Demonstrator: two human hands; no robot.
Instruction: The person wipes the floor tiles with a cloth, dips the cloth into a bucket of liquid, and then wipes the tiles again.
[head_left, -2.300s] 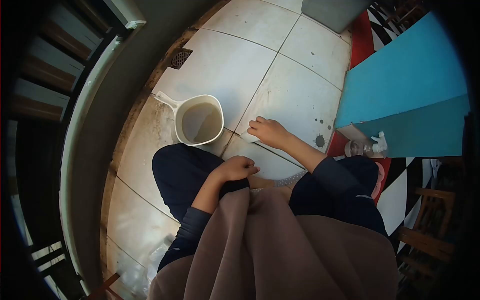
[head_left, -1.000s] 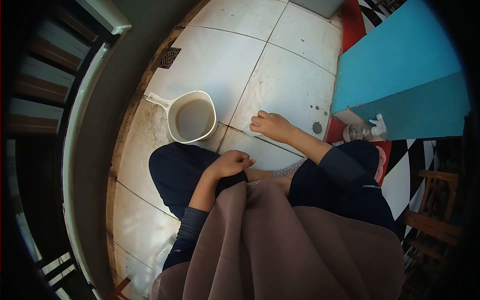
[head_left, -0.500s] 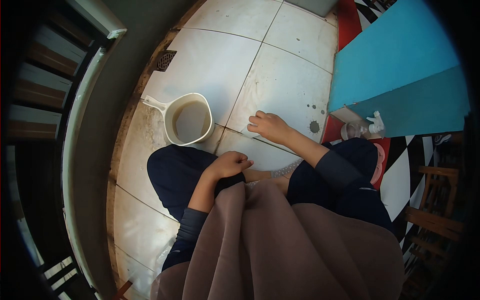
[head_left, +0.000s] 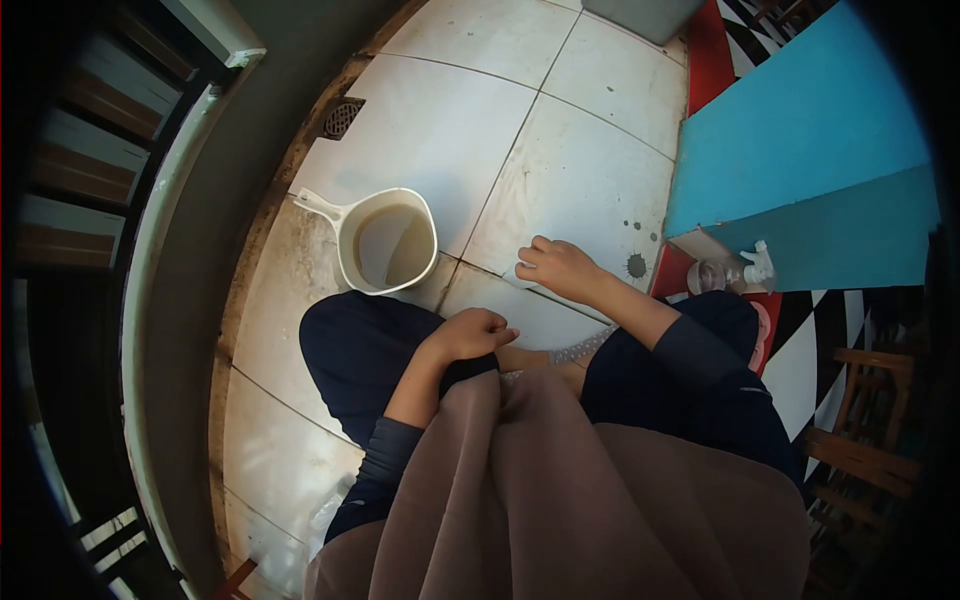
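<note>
My right hand [head_left: 560, 268] is over the white tiled floor [head_left: 590, 160], its fingers closed on a small whitish piece [head_left: 514, 276] that touches or nearly touches the tile. Most of that piece is hidden by the fingers, so its kind does not show. Resting on my bent leg, my left hand [head_left: 470, 335] is curled closed, with nothing visible in it. A white water dipper [head_left: 345, 250] stands on the tiles ahead of the left knee. Cloudy greyish water partly fills it, and its handle points to the upper left.
A clear spray bottle [head_left: 760, 265] lies or leans by the blue wall [head_left: 800, 150] on a red ledge, beside my right knee. A drain grate [head_left: 342, 118] is set along the left floor edge. Dark splashes [head_left: 636, 265] mark the tile. Wooden furniture [head_left: 865, 450] stands at right.
The whole view has shifted a little. My right hand has moved slightly across the tile, still pinching the whitish piece. My left hand stays on the leg.
</note>
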